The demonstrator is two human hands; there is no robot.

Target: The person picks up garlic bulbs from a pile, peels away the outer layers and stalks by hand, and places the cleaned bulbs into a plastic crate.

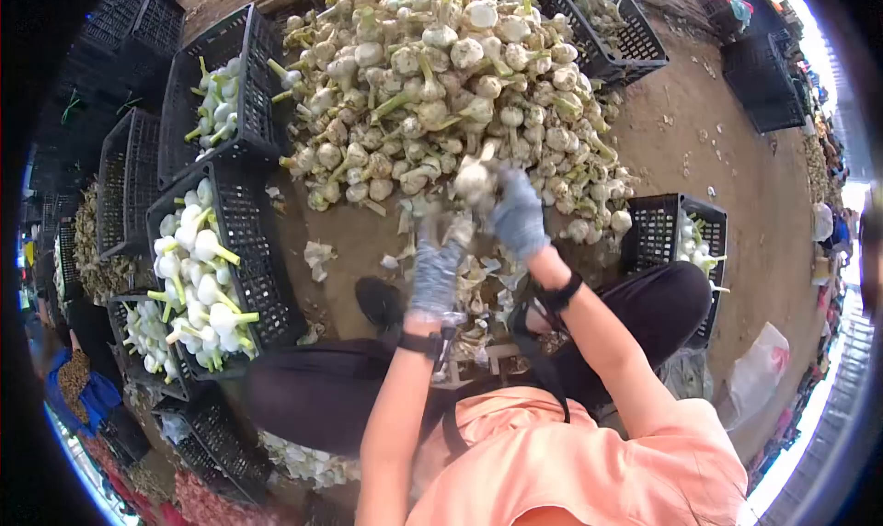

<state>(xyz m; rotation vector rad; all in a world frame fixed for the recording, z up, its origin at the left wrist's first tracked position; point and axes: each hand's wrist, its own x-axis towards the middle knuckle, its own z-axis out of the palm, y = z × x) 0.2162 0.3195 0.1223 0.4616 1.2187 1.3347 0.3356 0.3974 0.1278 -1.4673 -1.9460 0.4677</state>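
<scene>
A pale garlic bulb [474, 182], smeared by motion, is in front of me at the near edge of a big heap of garlic [432, 75]. My right hand [519, 215], in a grey knit glove, has its blurred fingers closed at the bulb's right side. Below and left of the bulb is my left hand [436, 267], also gloved in grey. Its thumb and fingers look spread, with a gap between them, though the fingertips are blurred. Many bulbs in the heap carry short cut stems and dry, dirty skins.
At my left, a black crate [267, 278] holds cleaned white garlic [204, 259]; another crate [255, 75] with bulbs stands beyond it. A smaller crate [655, 227] with garlic is at my right knee. Peeled skins [474, 296] litter the ground between my feet. A plastic bag [756, 371] lies farther right.
</scene>
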